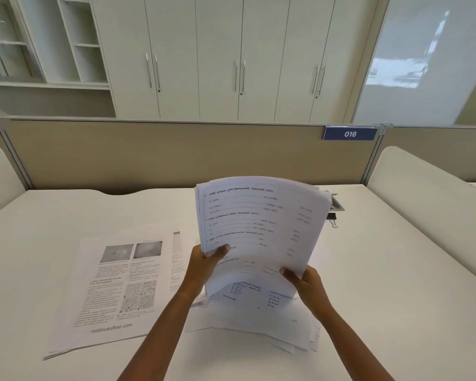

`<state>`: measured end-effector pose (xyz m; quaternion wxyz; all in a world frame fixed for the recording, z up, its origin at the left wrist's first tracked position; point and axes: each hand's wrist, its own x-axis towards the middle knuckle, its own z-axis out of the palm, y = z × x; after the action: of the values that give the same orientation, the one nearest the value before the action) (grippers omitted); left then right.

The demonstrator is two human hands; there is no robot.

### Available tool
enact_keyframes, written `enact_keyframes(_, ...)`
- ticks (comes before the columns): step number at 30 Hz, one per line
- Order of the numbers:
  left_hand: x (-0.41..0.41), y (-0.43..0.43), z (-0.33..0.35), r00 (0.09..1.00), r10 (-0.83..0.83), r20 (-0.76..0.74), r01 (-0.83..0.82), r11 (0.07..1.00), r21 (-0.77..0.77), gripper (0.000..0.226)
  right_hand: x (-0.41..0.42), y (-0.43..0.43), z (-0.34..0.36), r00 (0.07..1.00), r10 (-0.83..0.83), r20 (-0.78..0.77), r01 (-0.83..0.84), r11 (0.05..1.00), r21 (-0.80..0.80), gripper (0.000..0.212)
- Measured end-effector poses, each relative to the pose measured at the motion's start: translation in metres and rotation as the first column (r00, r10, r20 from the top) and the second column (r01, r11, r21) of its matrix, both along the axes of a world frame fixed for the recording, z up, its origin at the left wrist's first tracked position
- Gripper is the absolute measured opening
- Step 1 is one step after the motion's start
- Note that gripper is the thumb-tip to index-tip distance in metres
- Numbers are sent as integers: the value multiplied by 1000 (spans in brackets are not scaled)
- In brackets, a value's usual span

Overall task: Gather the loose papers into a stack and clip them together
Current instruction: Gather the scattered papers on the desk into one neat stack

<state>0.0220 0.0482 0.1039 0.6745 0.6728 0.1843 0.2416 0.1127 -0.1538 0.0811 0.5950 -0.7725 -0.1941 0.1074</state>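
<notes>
**Both hands on the sheaf, held upright over the desk**

We hold a sheaf [261,224] of printed sheets on edge, lifted and bowed toward us. Left hand [204,266] pinches its left edge, thumb over the front page. Right hand [304,279] grips the lower right corner, fingers closed on the paper. The sheaf's bottom edge meets a messy pile [259,323] of more sheets lying flat on the desk [396,270] under our hands. Another stack [113,292] lies flat to the left, apart from the pile, top page showing photos and text; further sheets stick out from under its right side. A black binder clip [332,217] sits on the desk behind the sheaf's right edge, untouched. Near it, a metal cable hatch [337,203], partly hidden by the paper. Partition [176,155] behind carries a tag "016" [350,133].
</notes>
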Motion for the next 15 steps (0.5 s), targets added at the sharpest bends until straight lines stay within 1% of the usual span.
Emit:
enact_keyframes(3,-3,6,-12,994,-69,-87,77,992,98,39,3,-1,-5,994,-102,-37,105,990,91,11)
enact_keyframes(4,-4,8,-15,986,-92,-139,111,984,137,41,5,-2,-5,989,-133,-57,139,983,122,8)
enact_keyframes(5,-4,11,-18,972,-79,-220,126,970,209,45,8,-3,-4,984,-162,-74,172,974,147,7)
enact_keyframes(6,-5,16,-22,942,-3,-334,121,935,333,51,11,-4,-3,979,-183,-92,197,966,170,8)
enact_keyframes(7,-7,22,-27,878,131,-460,127,863,489,60,14,-6,-3,973,-198,-118,218,957,193,9)
enact_keyframes(8,-11,28,-32,786,267,-557,172,771,613,70,17,-9,-4,967,-208,-148,236,950,206,11)
enact_keyframes(9,-16,34,-37,695,344,-631,245,712,658,80,20,-12,-6,961,-219,-170,252,946,202,13)
enact_keyframes(11,-25,44,-47,538,347,-768,409,689,598,99,25,-19,-12,956,-228,-183,256,955,152,16)
enact_keyframes(13,-34,49,-55,390,332,-859,539,674,505,111,28,-24,-20,951,-226,-213,249,964,88,19)
enact_keyframes(14,-38,49,-57,345,331,-878,561,677,476,114,29,-26,-25,948,-223,-230,241,969,56,22)
enact_keyframes(15,-40,50,-59,322,327,-888,559,691,458,115,30,-27,-29,942,-224,-248,237,971,26,24)
